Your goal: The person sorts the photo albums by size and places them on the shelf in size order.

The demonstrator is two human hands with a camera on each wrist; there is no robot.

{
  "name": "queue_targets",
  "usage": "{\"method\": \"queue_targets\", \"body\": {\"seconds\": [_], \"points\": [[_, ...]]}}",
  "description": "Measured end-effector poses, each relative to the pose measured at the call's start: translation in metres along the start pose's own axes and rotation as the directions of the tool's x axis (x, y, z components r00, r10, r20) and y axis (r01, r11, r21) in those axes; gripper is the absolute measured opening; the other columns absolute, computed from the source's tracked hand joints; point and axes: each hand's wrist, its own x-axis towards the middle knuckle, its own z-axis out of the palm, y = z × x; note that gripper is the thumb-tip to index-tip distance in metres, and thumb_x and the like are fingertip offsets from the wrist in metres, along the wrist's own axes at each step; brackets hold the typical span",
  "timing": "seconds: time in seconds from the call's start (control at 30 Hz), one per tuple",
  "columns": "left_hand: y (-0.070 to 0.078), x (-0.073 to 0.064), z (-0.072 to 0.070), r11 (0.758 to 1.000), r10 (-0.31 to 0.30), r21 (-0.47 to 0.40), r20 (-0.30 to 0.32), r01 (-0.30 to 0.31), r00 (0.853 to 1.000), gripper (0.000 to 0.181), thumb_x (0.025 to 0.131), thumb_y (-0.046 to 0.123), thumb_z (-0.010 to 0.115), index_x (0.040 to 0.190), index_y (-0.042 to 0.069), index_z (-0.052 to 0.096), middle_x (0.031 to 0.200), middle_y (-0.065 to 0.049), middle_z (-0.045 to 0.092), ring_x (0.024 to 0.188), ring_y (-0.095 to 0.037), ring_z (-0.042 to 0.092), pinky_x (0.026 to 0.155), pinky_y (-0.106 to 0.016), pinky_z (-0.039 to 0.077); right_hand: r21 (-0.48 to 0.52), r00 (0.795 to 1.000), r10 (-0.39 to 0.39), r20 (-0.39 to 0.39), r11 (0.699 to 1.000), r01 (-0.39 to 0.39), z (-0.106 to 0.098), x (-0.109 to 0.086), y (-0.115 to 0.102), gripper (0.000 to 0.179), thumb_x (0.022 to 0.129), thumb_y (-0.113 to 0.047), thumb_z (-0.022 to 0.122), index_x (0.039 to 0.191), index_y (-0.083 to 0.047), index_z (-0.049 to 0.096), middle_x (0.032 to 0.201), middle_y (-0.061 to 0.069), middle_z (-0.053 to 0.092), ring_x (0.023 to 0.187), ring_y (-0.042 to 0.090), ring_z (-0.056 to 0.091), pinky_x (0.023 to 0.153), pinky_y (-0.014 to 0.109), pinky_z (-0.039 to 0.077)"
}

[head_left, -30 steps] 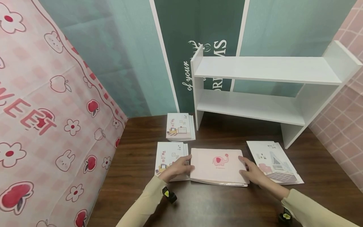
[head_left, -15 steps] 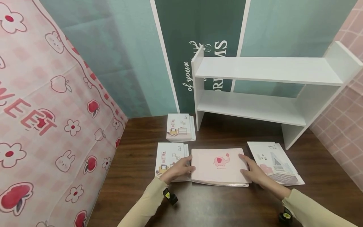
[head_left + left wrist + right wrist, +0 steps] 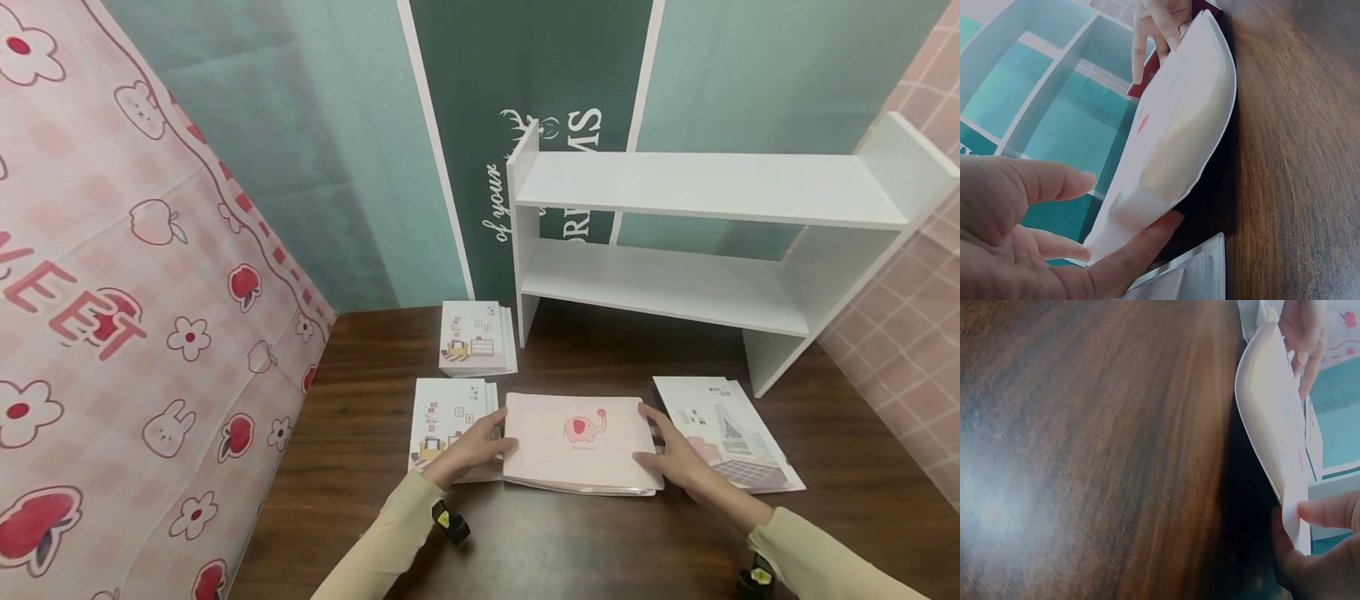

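Observation:
A pink notebook [image 3: 577, 442] with a red elephant on its cover lies flat between both hands, its pages bowed in the left wrist view. My left hand [image 3: 472, 446] grips its left edge, with one finger [image 3: 1147, 244] reaching beneath it. At the right edge, my right hand [image 3: 671, 450] pinches the notebook, thumb and fingers on opposite faces in the right wrist view. A dark shadowed gap shows between the notebook's underside and the table in both wrist views. Partly under the left hand is a stack of white booklets [image 3: 438, 408] with a room drawing.
Farther back stands a second white booklet stack [image 3: 472, 333]. To the right lie white booklets [image 3: 723, 425] with a building drawing, close beside the right hand. A white two-tier shelf [image 3: 667, 279] rises behind, on the brown wood table [image 3: 360, 400]. Patterned cloth [image 3: 165, 333] borders the left side.
The notebook and both hands stay almost in place. My right fingertips have shifted slightly outward along the notebook's right edge.

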Motion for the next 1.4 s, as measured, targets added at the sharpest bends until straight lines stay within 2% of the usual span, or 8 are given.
{"method": "queue_targets", "body": {"seconds": [0.2, 0.37, 0.63, 0.83, 0.97, 1.07, 1.23, 1.4], "points": [[-0.001, 0.000, -0.001, 0.996, 0.023, 0.091, -0.029, -0.021, 0.999, 0.070, 0.088, 0.017, 0.062, 0.144, -0.002, 0.025, 0.149, -0.020, 0.026, 0.138, -0.035, 0.022, 0.111, -0.049, 0.021, 0.024, 1.000, 0.025, 0.010, 0.999, -0.025, 0.002, 0.000, 0.003, 0.085, 0.082, -0.004, 0.065, 0.147, 0.000, 0.009, 0.145, 0.034, 0.016, 0.125, 0.054, 0.031, 0.092, 0.051, 0.044], [0.000, 0.002, -0.002, 0.996, 0.026, 0.086, -0.029, -0.024, 0.999, 0.072, 0.087, 0.020, 0.064, 0.145, 0.000, 0.025, 0.149, -0.019, 0.027, 0.138, -0.034, 0.023, 0.111, -0.048, 0.021, 0.084, 1.000, 0.001, 0.000, 0.996, -0.001, 0.000, 0.003, 0.006, 0.088, 0.081, -0.002, 0.066, 0.148, -0.003, 0.009, 0.142, 0.037, 0.018, 0.122, 0.054, 0.036, 0.087, 0.046, 0.049], [-0.002, 0.002, -0.005, 0.995, 0.052, 0.088, -0.047, -0.047, 0.998, 0.072, 0.085, 0.013, 0.066, 0.145, 0.002, 0.028, 0.148, -0.018, 0.030, 0.136, -0.034, 0.027, 0.108, -0.051, 0.025, 0.087, 1.000, -0.011, 0.010, 0.996, 0.010, -0.004, 0.005, 0.000, 0.084, 0.080, -0.002, 0.066, 0.147, -0.004, 0.016, 0.147, 0.033, 0.011, 0.129, 0.054, 0.024, 0.095, 0.052, 0.042], [-0.002, 0.000, -0.007, 0.994, 0.066, 0.088, -0.061, -0.060, 0.996, 0.072, 0.085, 0.013, 0.066, 0.145, 0.006, 0.028, 0.148, -0.016, 0.031, 0.117, -0.031, 0.047, 0.098, -0.045, 0.041, 0.136, 1.000, -0.027, 0.015, 0.990, 0.024, -0.006, 0.008, 0.001, 0.081, 0.081, -0.006, 0.068, 0.147, -0.008, 0.022, 0.147, 0.031, 0.019, 0.125, 0.046, 0.038, 0.086, 0.033, 0.049], [0.000, 0.000, -0.009, 0.993, 0.083, 0.090, -0.071, -0.077, 0.994, 0.071, 0.084, 0.011, 0.066, 0.145, 0.006, 0.029, 0.147, -0.018, 0.032, 0.090, -0.027, 0.060, 0.081, -0.039, 0.050, 0.161, 0.998, -0.040, 0.041, 0.986, 0.033, -0.011, 0.009, 0.001, 0.080, 0.080, -0.010, 0.069, 0.146, -0.011, 0.025, 0.148, 0.029, 0.018, 0.124, 0.042, 0.039, 0.083, 0.026, 0.048], [0.001, 0.000, -0.010, 0.995, 0.080, 0.066, -0.071, -0.075, 0.994, 0.072, 0.084, 0.010, 0.066, 0.145, 0.006, 0.029, 0.146, -0.019, 0.033, 0.071, -0.019, 0.060, 0.068, -0.032, 0.052, 0.194, 0.997, -0.052, 0.060, 0.980, 0.039, -0.014, 0.009, 0.000, 0.078, 0.080, -0.012, 0.070, 0.146, -0.013, 0.027, 0.148, 0.027, 0.022, 0.118, 0.036, 0.045, 0.079, 0.024, 0.049], [0.002, 0.001, -0.012, 0.998, 0.059, -0.019, -0.061, -0.060, 0.996, 0.072, 0.084, 0.006, 0.065, 0.146, 0.010, 0.028, 0.141, -0.020, 0.040, 0.065, -0.013, 0.059, 0.053, -0.026, 0.047, 0.205, 0.995, -0.082, 0.052, 0.976, 0.069, -0.018, 0.008, -0.001, 0.077, 0.082, -0.020, 0.070, 0.146, -0.017, 0.028, 0.147, 0.024, 0.025, 0.113, 0.029, 0.047, 0.078, 0.026, 0.049], [0.006, 0.001, -0.016, 0.993, 0.065, -0.100, -0.056, -0.070, 0.996, 0.072, 0.085, 0.004, 0.064, 0.146, 0.013, 0.028, 0.141, -0.017, 0.040, 0.074, -0.017, 0.065, 0.058, -0.030, 0.053, 0.220, 0.995, -0.094, 0.040, 0.972, 0.083, -0.021, 0.010, -0.002, 0.076, 0.082, -0.022, 0.070, 0.145, -0.020, 0.029, 0.150, 0.021, 0.018, 0.106, 0.020, 0.051, 0.075, 0.029, 0.052]]}}
